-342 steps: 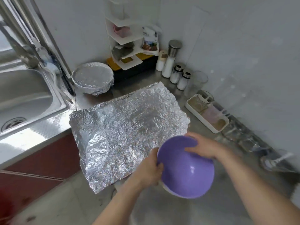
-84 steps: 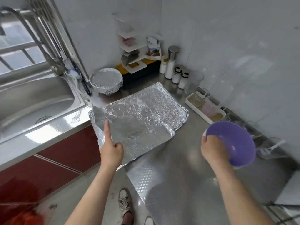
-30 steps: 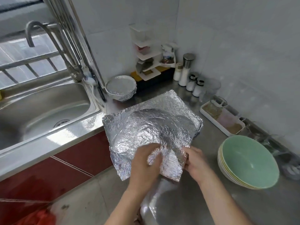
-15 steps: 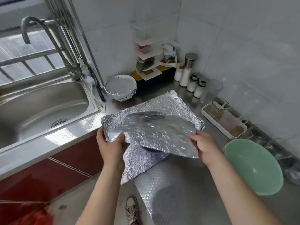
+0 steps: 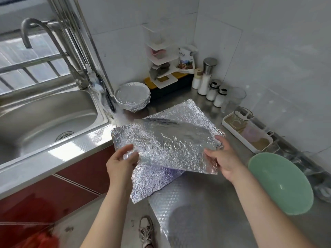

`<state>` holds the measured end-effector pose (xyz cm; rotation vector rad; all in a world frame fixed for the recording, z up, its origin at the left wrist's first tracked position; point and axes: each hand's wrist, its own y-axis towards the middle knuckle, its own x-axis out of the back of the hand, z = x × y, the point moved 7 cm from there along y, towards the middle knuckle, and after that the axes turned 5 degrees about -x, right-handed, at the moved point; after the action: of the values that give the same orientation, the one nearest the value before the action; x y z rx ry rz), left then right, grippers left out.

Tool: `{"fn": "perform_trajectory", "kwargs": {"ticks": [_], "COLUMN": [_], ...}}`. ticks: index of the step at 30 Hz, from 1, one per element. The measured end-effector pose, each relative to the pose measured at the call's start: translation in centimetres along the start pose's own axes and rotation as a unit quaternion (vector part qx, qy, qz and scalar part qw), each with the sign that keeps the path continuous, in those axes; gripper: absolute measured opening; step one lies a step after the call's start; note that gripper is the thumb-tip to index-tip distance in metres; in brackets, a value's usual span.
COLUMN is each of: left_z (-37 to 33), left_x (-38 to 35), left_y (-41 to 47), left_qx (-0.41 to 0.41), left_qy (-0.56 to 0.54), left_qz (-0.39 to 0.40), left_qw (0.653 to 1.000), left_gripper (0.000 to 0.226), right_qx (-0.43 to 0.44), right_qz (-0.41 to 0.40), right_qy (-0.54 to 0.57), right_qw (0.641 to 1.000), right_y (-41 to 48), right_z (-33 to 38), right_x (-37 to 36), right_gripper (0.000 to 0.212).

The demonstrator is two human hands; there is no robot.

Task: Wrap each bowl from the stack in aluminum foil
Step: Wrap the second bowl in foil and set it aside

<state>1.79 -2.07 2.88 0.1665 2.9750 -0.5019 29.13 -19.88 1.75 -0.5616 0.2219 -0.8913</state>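
Lying on the near-left corner of the worktop (image 5: pixel 206 208), the aluminum foil sheet (image 5: pixel 172 142) is being folded, with its upper flap lifted over its lower layer. The lower layer's near corner is overhanging the worktop edge. The left hand (image 5: pixel 121 165) is pinching the flap's near-left corner between thumb and fingers, so its grip is closed on the foil. The right hand (image 5: pixel 223 160) is grasping the flap's right edge, thumb on top and fingers curled beneath. A purple tint is showing on the lower layer under the flap; whatever is lying beneath is hidden.

Just right of the right hand, a green bowl (image 5: pixel 279 183) is sitting mouth-up on the worktop. At the far side, near the wall, a foil-wrapped bowl (image 5: pixel 132 99) is standing apart from the sheet. Far right of the sheet, salt shakers (image 5: pixel 213 93) and a white tray (image 5: pixel 231 127) are standing along the tiled wall. A steel sink (image 5: pixel 44 113) is occupying the left side.
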Motion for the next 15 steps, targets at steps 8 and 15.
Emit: {"fn": "perform_trajectory", "kwargs": {"ticks": [8, 15], "left_z": [3.9, 1.2], "left_x": [4.3, -5.6], "left_y": [0.3, -3.6], "left_qx": [0.02, -0.385], "left_qy": [0.179, 0.539], "left_qz": [-0.019, 0.24], "left_qw": [0.983, 0.71], "left_gripper": [0.058, 0.046], "right_qx": [0.028, 0.032], "right_qz": [-0.059, -0.033], "right_qy": [-0.164, -0.198], "right_qw": [0.984, 0.979], "right_y": [0.3, 0.2], "right_z": [-1.5, -1.4], "right_x": [-0.3, -0.8], "right_gripper": [0.068, 0.067]}}
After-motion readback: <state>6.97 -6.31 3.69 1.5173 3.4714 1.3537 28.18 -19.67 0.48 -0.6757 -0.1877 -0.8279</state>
